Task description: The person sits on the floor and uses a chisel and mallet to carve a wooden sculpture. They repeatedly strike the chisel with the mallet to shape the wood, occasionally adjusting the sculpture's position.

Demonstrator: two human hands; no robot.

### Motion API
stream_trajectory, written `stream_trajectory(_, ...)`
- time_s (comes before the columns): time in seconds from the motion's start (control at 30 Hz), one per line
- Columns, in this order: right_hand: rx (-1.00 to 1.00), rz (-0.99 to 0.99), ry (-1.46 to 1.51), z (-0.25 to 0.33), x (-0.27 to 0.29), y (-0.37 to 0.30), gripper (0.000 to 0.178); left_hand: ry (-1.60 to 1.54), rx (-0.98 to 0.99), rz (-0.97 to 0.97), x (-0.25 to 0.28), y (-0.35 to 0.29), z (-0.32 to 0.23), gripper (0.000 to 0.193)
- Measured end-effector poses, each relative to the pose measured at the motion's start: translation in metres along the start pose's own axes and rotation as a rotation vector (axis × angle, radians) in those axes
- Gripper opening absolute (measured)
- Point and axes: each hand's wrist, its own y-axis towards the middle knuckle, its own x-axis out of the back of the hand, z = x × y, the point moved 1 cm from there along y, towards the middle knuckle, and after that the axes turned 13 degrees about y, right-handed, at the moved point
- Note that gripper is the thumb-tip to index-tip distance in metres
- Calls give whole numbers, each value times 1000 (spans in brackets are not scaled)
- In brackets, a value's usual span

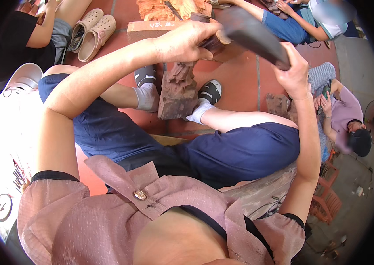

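My left hand (185, 42) is closed round the dark wooden handle of a chisel (215, 44), whose pale butt end faces right. The chisel's blade is hidden behind the hand. My right hand (294, 73) grips a dark mallet (251, 35), smeared by motion, with its far end close to the chisel's butt. Just below my left hand a brown carved wood piece (177, 95) stands between my feet. Farther off lies an orange carved wood block (169, 13), a dark thin tool (173, 9) resting on it.
Pale clogs (96, 37) sit on the red tiles at far left, near a seated person in black (12, 44). Other people sit at upper right (319, 26) and right (348, 106). Orange chairs (326, 198) stand at lower right; several thin tools (19, 174) lie at left.
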Motion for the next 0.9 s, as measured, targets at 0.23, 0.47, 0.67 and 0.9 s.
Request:
stream_trajectory(0.23, -62, -92, 81, 3, -1, -8, 42, -53, 52, 50, -4, 7, 13, 38)
stream_trajectory(0.47, -173, 67, -162, 7, 1, -11, 50, 53, 188, 171, -2, 5, 8, 38)
stream_trajectory(0.67, -214, -21, -62, 4, -1, -10, 46, -216, 284, -165, 13, -4, 21, 33)
stream_trajectory(0.9, -101, -153, 194, -2, -3, -10, 41, -137, 354, 31, 16, -2, 10, 39)
